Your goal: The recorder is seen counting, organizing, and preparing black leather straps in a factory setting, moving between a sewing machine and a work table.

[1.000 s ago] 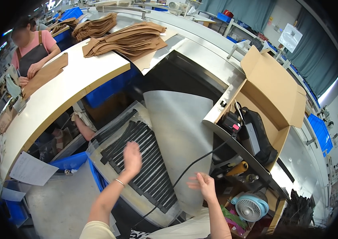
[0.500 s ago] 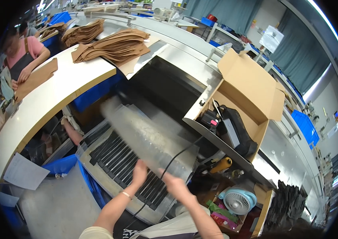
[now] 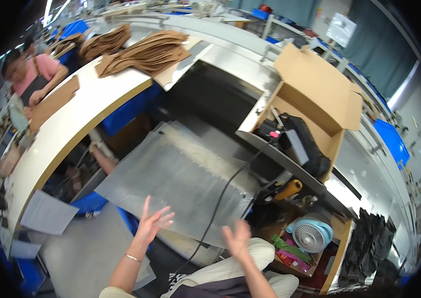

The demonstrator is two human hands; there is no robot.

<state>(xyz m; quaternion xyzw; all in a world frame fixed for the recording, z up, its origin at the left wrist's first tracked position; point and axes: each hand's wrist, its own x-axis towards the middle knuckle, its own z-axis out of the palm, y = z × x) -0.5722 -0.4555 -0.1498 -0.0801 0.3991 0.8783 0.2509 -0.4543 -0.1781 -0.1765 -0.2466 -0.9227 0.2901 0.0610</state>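
Observation:
A large grey sheet (image 3: 175, 176) lies flat over the tray in front of me and hides the black strips under it. My left hand (image 3: 152, 222) hovers just off the sheet's near edge, fingers spread, holding nothing. My right hand (image 3: 236, 239) is raised a little to the right of it, fingers apart and empty, above my knee. A black cable (image 3: 220, 198) runs across the sheet between my hands.
An open cardboard box (image 3: 319, 94) with a black device stands on a shelf at right. A small blue fan (image 3: 310, 234) sits below it. Stacks of brown cut pieces (image 3: 141, 52) lie on the curved white table (image 3: 71, 119). Another person (image 3: 32, 82) works at far left.
The grey sheet was standing rolled back, showing the black strips. It has dropped flat over them. Both my hands pulled back from it and opened.

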